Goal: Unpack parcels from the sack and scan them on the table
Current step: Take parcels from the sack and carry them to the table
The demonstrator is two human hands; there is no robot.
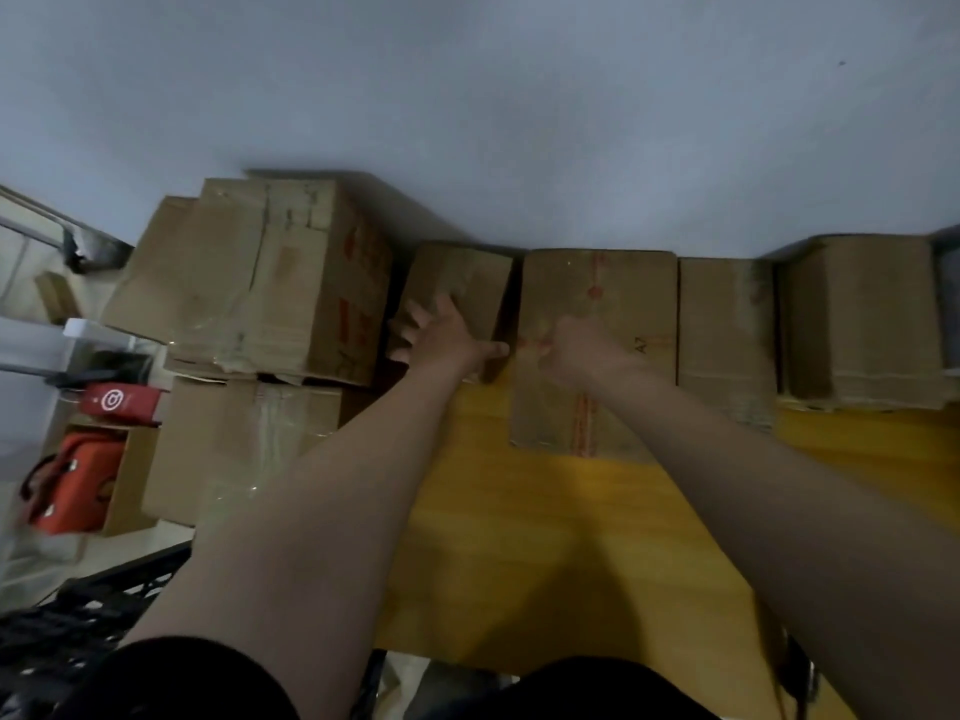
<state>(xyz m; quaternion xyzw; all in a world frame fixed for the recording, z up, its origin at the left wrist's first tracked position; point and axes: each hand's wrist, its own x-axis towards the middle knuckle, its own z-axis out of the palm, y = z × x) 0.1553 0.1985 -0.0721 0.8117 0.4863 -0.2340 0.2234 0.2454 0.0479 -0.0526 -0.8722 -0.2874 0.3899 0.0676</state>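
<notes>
Along the far edge of the yellow surface [519, 537], four cardboard parcels stand in a row against the grey wall. No sack in view.

Off the left edge: a large carton [249, 272], taped and dented, stacked on a lower carton [239, 444]. Both stand beside the surface, not on it.

Far right corner: right-end carton [862, 324], the bulkiest of the row. Next to it, toward the middle, a plain carton [724, 324], then the A7 carton [613, 304], which is marked "A7", carries red printed tape down its top and reaches furthest toward the near edge. Sides touching or nearly so.

Far left corner: small carton [467, 278], just beside the A7 carton.

Left of the surface, lower down: a red bag [72, 480] in an open box.

Left hand [441, 340]: laid on the small carton, fingers spread apart and fairly straight, thumb out toward the carton's near right corner.

Right hand [576, 350]: on the A7 carton's left part, fingers curled under. Cannot tell if they clamp the carton's edge or just rest as a fist.

Handling, judged: corrugated board, stiff, dry, not slippery. The small carton likely lifts with one hand spanning two opposite faces. The A7 carton looks to need both hands, on opposite sides or under the near edge. Weight unknown, so test before lifting. Tape seams and crushed corners are poor holds.
</notes>
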